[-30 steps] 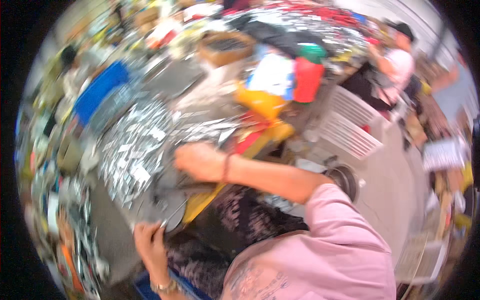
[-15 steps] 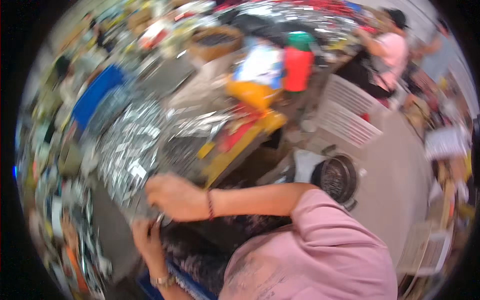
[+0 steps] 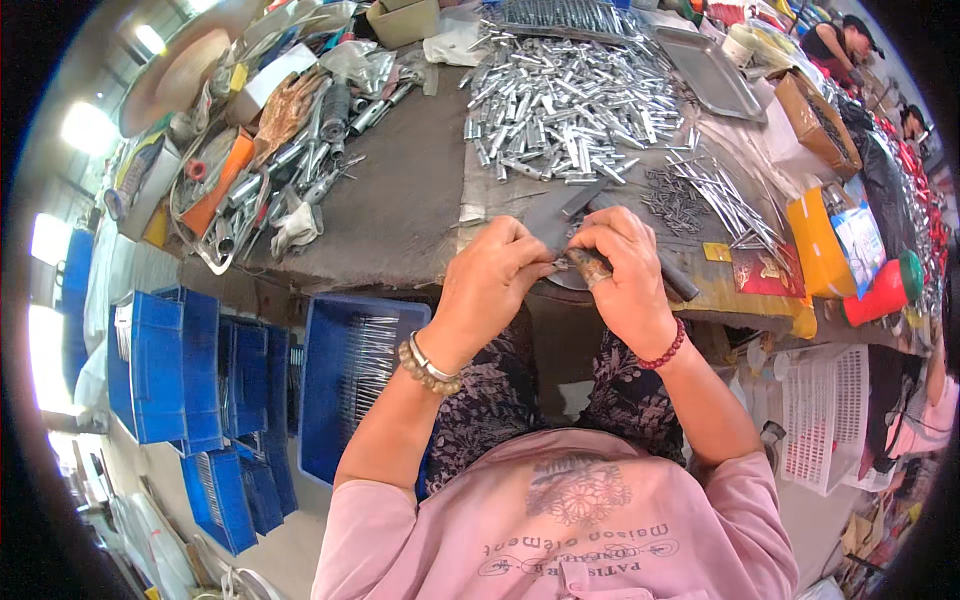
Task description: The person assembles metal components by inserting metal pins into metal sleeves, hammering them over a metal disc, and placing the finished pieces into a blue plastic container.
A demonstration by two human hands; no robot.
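From my end, the widest passage I have is left of the left grip point(image 3: 488, 285), over the bare dark stretch of the table point(image 3: 400, 195), between a jumble of tubes and tools point(image 3: 318, 165) and the broad pile of silvery pieces point(image 3: 570, 110). Right of the right grip point(image 3: 628, 275) I am tighter, with a dark bar point(image 3: 680, 280) just beside it and small dark pins point(image 3: 675, 200), thin rods point(image 3: 730, 195) and a red packet point(image 3: 768, 272) beyond. Below the table edge, a blue bin point(image 3: 320, 385) blocks me beside the left forearm.
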